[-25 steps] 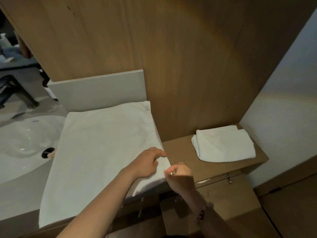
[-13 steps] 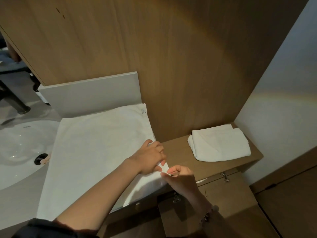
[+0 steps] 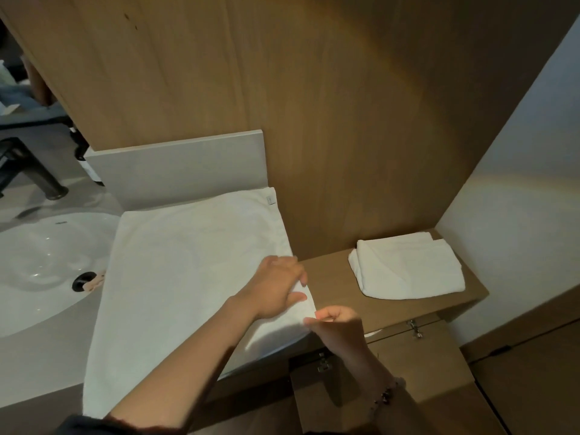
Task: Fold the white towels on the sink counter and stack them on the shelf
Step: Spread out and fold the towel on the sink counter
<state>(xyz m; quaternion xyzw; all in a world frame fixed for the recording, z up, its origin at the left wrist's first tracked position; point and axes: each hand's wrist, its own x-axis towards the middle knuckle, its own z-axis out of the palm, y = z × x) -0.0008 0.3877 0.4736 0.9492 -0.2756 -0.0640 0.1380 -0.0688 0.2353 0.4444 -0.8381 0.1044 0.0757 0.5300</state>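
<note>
A white towel (image 3: 175, 271) lies spread flat over the grey sink counter (image 3: 37, 356), its near left end hanging over the front edge. My left hand (image 3: 276, 290) grips the towel's right edge near the front corner, fingers curled on the cloth. My right hand (image 3: 335, 324) pinches the same front right corner just below it. A second white towel (image 3: 405, 265), folded, lies on the lower wooden shelf (image 3: 326, 277) to the right.
A white basin (image 3: 44, 255) with a dark drain sits left of the towel, a dark tap (image 3: 28, 174) behind it. A grey backsplash and a wood wall panel rise at the back. Below the shelf are a latched wooden cabinet and a white wall at right.
My left hand has slid along the towel's right edge and closed on it. My right hand stays pinching the front right corner. The camera has shifted slightly.
</note>
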